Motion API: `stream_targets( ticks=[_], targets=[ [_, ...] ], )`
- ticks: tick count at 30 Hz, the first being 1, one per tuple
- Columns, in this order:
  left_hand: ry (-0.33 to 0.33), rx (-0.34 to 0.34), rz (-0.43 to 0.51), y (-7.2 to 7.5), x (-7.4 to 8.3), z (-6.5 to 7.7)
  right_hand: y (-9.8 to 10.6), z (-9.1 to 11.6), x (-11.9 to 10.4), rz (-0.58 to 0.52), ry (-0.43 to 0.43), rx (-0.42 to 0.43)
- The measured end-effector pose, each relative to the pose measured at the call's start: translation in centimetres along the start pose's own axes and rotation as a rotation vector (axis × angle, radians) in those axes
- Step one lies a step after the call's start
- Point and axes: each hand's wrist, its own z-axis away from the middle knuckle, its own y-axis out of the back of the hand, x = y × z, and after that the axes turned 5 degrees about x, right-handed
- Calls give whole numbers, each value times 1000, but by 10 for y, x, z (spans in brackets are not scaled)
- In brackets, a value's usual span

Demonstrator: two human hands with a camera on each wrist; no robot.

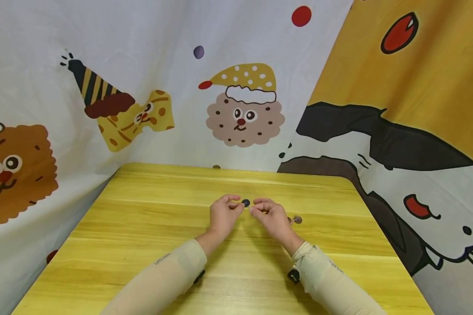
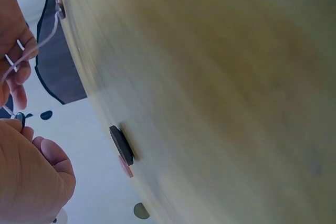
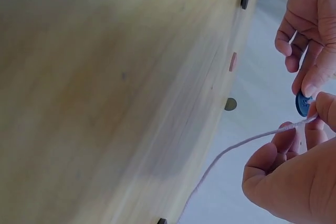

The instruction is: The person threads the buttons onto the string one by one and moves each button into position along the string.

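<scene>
Above the table, my left hand [image 1: 222,217] pinches a dark blue button [image 3: 302,103] between thumb and fingertip. The button is round and has small holes. Close beside it, my right hand [image 1: 273,220] pinches a pale pink cord [image 3: 231,148] near its end. The cord's tip is at the button; whether it passes through a hole I cannot tell, as the fingertips cover it. From my right hand the cord hangs down to brown buttons [image 1: 297,219] on the table, which seem to be strung on it.
A dark disc [image 2: 121,145] and a pink piece [image 2: 126,167] lie on the wooden table [image 1: 142,227]; neither shows in the head view. A printed cloth [image 1: 181,26] hangs behind the table's far edge.
</scene>
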Motion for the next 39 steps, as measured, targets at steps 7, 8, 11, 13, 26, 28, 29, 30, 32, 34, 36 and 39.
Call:
stream_targets(
  ticks=[7, 8, 11, 13, 26, 28, 29, 30, 32, 34, 36, 39],
  targets=[
    [-15, 3, 4, 0, 0, 1, 0, 0, 0, -25, -67, -6],
    [-15, 2, 5, 0, 0, 1, 0, 0, 0, -28, -74, -6],
    [-11, -2, 9, 0, -1, 1, -1, 0, 0, -31, -82, -9],
    [-13, -3, 10, -1, -2, 1, -1, 0, 0, -29, -80, -7],
    [-27, 11, 9, -2, -5, 1, -2, 0, 1, -32, -82, 31],
    [-28, 11, 14, -2, -5, 2, -2, 0, 1, -35, -85, 32],
    [-30, 11, 17, -2, -5, 2, -3, 0, 1, -37, -86, 33],
    [-31, 9, 18, -3, -5, 2, -3, -1, 1, -38, -89, 33],
    [-42, 7, 12, -3, -5, 2, -3, -1, 2, -39, -93, 35],
    [-56, 2, 5, -3, -4, 3, -3, -1, 2, -43, -97, 38],
    [-69, -5, -2, -4, -4, 4, -3, -1, 1, -47, -100, 39],
    [-77, -10, -4, -4, -4, 4, -4, 0, 1, -52, -106, 39]
  ],
)
